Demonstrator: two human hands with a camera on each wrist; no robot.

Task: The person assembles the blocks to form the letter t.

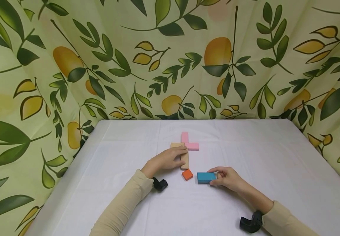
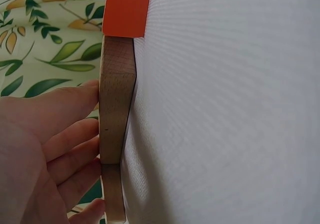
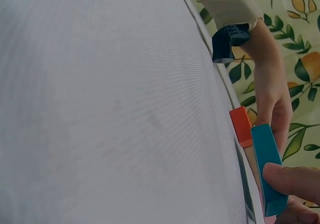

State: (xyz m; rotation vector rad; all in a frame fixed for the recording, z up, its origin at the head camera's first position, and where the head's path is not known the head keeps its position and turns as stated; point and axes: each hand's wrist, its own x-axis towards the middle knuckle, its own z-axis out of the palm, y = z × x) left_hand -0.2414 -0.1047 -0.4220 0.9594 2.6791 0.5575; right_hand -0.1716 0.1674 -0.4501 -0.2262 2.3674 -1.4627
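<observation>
My right hand (image 1: 229, 179) pinches a blue block (image 1: 204, 177) at its right end, thumb on one side and fingers on the other. Left of it, a small orange block (image 1: 187, 174) lies turned at an angle, its corner at the near end of a wooden block (image 1: 185, 165). My left hand (image 1: 165, 159) rests with its fingertips on the wooden blocks, and its fingers are fairly straight in the left wrist view. A second wooden block (image 1: 176, 144) is partly hidden behind that hand. Two pink blocks, one pointing away (image 1: 184, 137) and one lying crosswise (image 1: 192, 146), adjoin the wooden ones.
A white cloth (image 1: 116, 157) covers the table, its far edge against a leaf-patterned curtain (image 1: 170, 65). Each wrist carries a black camera, the left one (image 1: 160, 184) close to the tabletop and the right one (image 1: 251, 223) near the front.
</observation>
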